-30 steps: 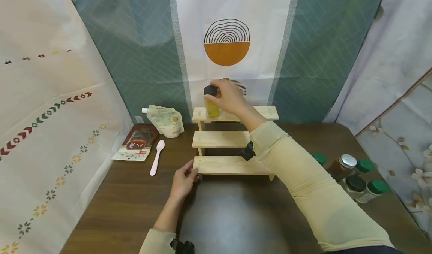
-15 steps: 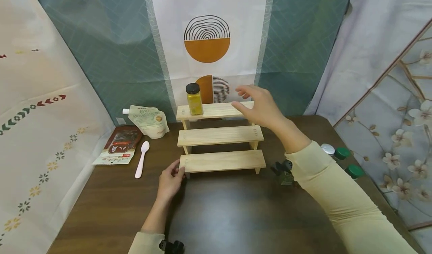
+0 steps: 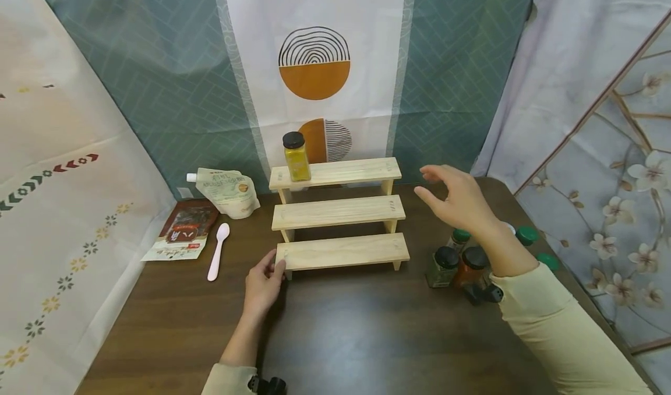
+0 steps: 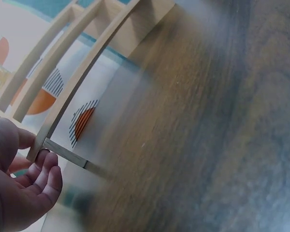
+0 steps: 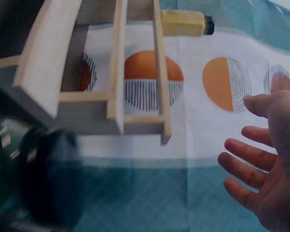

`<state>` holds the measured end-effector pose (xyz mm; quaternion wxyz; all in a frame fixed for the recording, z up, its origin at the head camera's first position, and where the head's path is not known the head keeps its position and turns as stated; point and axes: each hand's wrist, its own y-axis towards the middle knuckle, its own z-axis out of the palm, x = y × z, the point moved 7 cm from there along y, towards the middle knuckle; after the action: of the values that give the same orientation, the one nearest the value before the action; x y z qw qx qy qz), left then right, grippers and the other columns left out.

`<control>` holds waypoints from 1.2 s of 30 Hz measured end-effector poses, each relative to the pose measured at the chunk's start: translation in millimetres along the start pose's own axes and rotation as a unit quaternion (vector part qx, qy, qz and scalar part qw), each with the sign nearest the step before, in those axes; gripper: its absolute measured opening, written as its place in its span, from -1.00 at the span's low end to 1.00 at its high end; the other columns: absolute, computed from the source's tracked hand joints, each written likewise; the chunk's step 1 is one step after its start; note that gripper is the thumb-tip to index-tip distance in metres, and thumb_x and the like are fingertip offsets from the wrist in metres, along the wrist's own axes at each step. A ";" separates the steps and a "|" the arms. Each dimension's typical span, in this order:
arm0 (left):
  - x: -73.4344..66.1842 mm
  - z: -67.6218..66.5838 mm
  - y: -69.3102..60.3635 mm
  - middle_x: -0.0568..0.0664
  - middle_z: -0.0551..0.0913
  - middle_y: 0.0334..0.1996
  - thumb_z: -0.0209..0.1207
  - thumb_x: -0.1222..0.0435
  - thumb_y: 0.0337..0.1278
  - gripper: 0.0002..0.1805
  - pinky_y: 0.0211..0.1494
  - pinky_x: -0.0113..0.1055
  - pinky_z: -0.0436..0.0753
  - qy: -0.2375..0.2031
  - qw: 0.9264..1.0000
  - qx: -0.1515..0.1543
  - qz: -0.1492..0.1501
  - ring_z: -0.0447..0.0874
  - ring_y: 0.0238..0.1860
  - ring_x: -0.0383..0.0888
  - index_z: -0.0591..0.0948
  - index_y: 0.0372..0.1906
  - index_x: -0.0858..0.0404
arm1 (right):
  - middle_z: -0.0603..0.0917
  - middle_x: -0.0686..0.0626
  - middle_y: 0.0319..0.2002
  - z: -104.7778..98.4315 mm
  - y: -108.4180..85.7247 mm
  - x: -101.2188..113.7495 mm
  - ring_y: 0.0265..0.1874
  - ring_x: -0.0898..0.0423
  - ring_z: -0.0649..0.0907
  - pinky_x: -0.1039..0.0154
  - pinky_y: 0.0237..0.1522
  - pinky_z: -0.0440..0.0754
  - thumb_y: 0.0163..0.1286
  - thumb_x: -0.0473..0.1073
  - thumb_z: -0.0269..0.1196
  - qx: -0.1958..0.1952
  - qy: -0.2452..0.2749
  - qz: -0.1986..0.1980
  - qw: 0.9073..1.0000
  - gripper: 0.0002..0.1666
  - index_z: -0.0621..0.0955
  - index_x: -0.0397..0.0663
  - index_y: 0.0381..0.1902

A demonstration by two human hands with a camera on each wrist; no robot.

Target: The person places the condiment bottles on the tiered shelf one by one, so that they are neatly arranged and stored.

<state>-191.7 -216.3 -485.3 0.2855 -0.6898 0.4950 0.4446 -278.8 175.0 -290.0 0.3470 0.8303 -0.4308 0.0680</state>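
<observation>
A three-tier wooden step rack (image 3: 341, 251) stands on the dark table. At its lowest tier, my left hand (image 3: 263, 285) pinches the left end of the board; in the left wrist view the fingers (image 4: 48, 181) curl below that end. A square jar of yellow spice (image 3: 297, 165) with a black lid stands upright on the left of the top tier. My right hand (image 3: 461, 200) is off the rack's right side, in the air with fingers spread and nothing in it. Beneath it are a black-lidded jar of green flakes (image 3: 441, 271) and a black-lidded reddish jar (image 3: 470, 265).
More jars with green lids (image 3: 526, 235) stand at the right, partly hidden by my right forearm. Left of the rack lie a pale spouted pouch (image 3: 226, 191), a dark red packet (image 3: 183, 232) and a pink spoon (image 3: 217, 252). Cloth hangs behind and on both sides.
My right hand has let go of the yellow spice jar on the top tier and moved right and down toward the other jars. My left hand keeps its hold on the rack.
</observation>
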 end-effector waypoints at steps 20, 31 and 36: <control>4.6 3.2 2.8 -0.01 0.49 -0.51 0.19 0.29 0.44 -0.51 -0.52 -0.43 0.42 -0.019 1.000 0.003 0.003 0.41 -0.56 -0.23 0.50 0.37 0.36 | 0.65 -0.29 0.05 6.3 -62.9 -74.7 -0.02 -0.26 0.65 -0.25 -0.07 0.60 0.37 -0.05 0.40 0.076 -0.090 0.045 0.992 -0.42 0.57 -0.30 0.20; 7.7 2.6 4.4 0.00 0.53 -0.53 0.19 0.29 0.44 -0.50 -0.51 -0.43 0.42 -0.038 0.999 0.014 0.005 0.44 -0.56 -0.24 0.49 0.38 0.38 | 0.70 -0.33 0.00 19.3 -78.9 -102.6 -0.06 -0.27 0.69 -0.21 -0.05 0.62 0.32 0.06 0.44 0.196 -0.086 0.087 0.973 -0.29 0.57 -0.37 0.21; 7.4 3.6 3.4 0.03 0.54 -0.51 0.18 0.29 0.45 -0.49 -0.49 -0.43 0.43 -0.047 0.999 0.011 -0.001 0.45 -0.55 -0.23 0.47 0.39 0.37 | 0.76 -0.14 -0.26 20.9 -78.1 -102.2 -0.31 -0.11 0.73 -0.06 -0.29 0.69 0.18 -0.04 0.53 0.199 -0.082 0.060 0.975 -0.41 0.68 -0.34 0.05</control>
<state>-195.2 -217.6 -493.3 0.3167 -0.6652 0.4855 0.4706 -286.5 260.3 -388.2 0.1336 0.8579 -0.4849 0.1048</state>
